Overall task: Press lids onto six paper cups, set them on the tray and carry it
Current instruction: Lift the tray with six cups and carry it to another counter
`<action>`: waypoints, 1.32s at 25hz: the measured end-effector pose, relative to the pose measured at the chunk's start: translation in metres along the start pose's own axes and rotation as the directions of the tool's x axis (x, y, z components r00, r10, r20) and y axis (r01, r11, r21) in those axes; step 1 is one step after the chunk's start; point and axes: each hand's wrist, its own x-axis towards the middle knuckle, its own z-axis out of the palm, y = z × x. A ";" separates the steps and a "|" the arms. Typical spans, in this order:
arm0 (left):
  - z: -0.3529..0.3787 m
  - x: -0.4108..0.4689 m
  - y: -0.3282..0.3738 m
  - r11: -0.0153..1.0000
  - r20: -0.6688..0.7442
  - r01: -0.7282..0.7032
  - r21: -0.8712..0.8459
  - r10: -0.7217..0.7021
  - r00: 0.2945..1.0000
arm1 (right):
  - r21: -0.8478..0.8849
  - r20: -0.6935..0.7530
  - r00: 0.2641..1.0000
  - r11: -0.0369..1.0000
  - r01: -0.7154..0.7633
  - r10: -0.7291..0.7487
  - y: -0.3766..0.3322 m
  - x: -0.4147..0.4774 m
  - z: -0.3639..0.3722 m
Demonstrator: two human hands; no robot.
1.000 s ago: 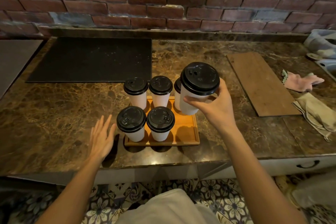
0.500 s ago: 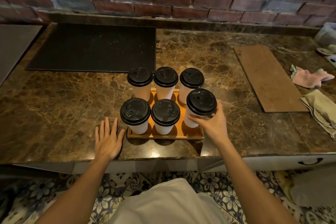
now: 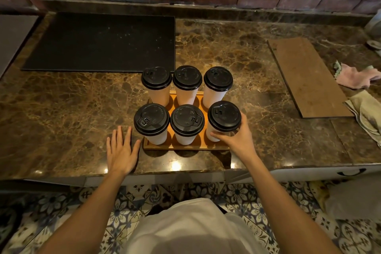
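Observation:
Several white paper cups with black lids stand upright in two rows on a small wooden tray (image 3: 186,147) near the counter's front edge. My right hand (image 3: 237,140) grips the front right cup (image 3: 223,117), which stands on the tray's right end. My left hand (image 3: 121,150) lies flat on the marble counter, fingers spread, just left of the tray and beside the front left cup (image 3: 151,121). The front middle cup (image 3: 187,122) stands between them.
A black mat (image 3: 103,43) lies at the back left. A wooden board (image 3: 307,76) lies to the right, with a pink cloth (image 3: 356,75) and a beige cloth (image 3: 367,113) beyond it. A brick wall runs behind the counter.
My right hand has lowered the sixth cup from the air onto the tray's front right spot. My left hand has slid closer to the tray's left side.

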 end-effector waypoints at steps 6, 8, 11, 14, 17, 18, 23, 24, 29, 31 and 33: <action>0.002 -0.027 0.023 0.911 -0.178 0.076 -0.406 -0.161 0.971 | 0.006 -0.025 0.991 0.992 -0.129 0.129 0.020 -0.011 -0.014; 0.002 -0.029 0.036 0.887 -0.149 0.108 -0.449 -0.193 0.970 | -0.013 -0.168 0.946 0.959 -0.283 0.277 0.028 -0.017 -0.012; 0.003 -0.030 0.050 0.892 -0.122 0.172 -0.418 -0.243 0.962 | -0.109 -0.170 0.897 0.897 -0.428 0.408 0.037 -0.015 -0.002; 0.004 -0.031 0.058 0.894 -0.121 0.219 -0.391 -0.286 0.951 | -0.237 -0.177 0.907 0.878 -0.416 0.382 0.037 -0.007 0.010; 0.006 -0.031 0.060 0.899 -0.133 0.218 -0.380 -0.287 0.949 | -0.349 -0.221 0.916 0.849 -0.396 0.336 0.039 -0.006 0.019; 0.006 -0.030 0.060 0.896 -0.140 0.219 -0.385 -0.292 0.946 | -0.356 -0.232 0.918 0.850 -0.388 0.321 0.039 -0.007 0.020; 0.003 -0.029 0.062 0.870 -0.166 0.254 -0.422 -0.349 0.922 | -0.380 -0.218 0.950 0.878 -0.292 0.222 0.043 -0.011 0.015; 0.003 -0.031 0.062 0.869 -0.168 0.258 -0.423 -0.355 0.920 | -0.382 -0.216 0.953 0.880 -0.283 0.213 0.042 -0.013 0.014; 0.005 -0.057 0.060 0.845 -0.130 0.321 -0.428 -0.409 0.903 | -0.390 -0.216 0.956 0.880 -0.271 0.198 0.046 -0.039 0.010; 0.005 -0.069 0.060 0.818 -0.092 0.367 -0.444 -0.448 0.889 | -0.403 -0.211 0.958 0.875 -0.267 0.195 0.049 -0.052 0.009; 0.008 -0.083 0.059 0.788 -0.053 0.402 -0.466 -0.478 0.877 | -0.406 -0.211 0.956 0.872 -0.274 0.202 0.051 -0.064 0.007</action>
